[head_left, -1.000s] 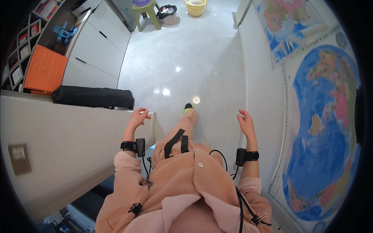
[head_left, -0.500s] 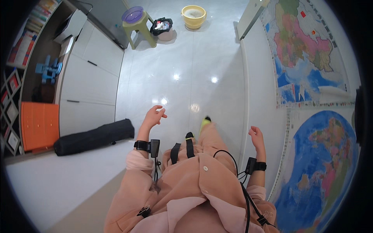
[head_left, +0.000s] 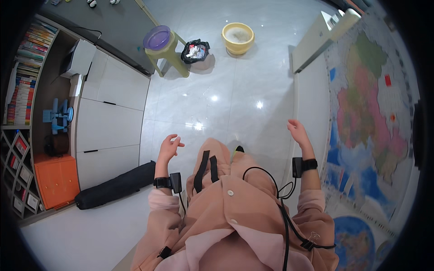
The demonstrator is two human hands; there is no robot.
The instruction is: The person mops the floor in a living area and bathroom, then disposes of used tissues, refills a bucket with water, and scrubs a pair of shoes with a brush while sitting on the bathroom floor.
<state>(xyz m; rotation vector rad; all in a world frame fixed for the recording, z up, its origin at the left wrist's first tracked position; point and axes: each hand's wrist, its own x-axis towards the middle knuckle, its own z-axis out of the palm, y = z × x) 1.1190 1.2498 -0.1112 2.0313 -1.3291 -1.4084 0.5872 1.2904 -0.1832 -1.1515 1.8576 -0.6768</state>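
Observation:
My left hand [head_left: 171, 147] hangs in the air in front of my body, empty, with its fingers loosely bent and apart. On the other side my right hand [head_left: 298, 132] is raised a little farther forward; its fingers are loosely stretched and nothing shows in them. Neither hand touches anything. Each wrist carries a black strap with a small box, the left wrist box [head_left: 176, 182] and the right wrist box [head_left: 297, 167], with black cables running over my pink jacket [head_left: 253, 203].
Ahead on the shiny tiled floor [head_left: 217, 122] stand a yellow bucket [head_left: 238, 49], a bin with a black bag [head_left: 196, 51] and a green stool [head_left: 176, 56] bearing a purple basin [head_left: 157, 38]. White cabinets [head_left: 110, 122] and a long black bag [head_left: 117, 184] line the left; wall maps [head_left: 366, 113] the right.
I have moved forward: the bucket, bin and stool sit nearer. My right hand has swung forward, the left hand slightly back toward me. My left knee has come up in front.

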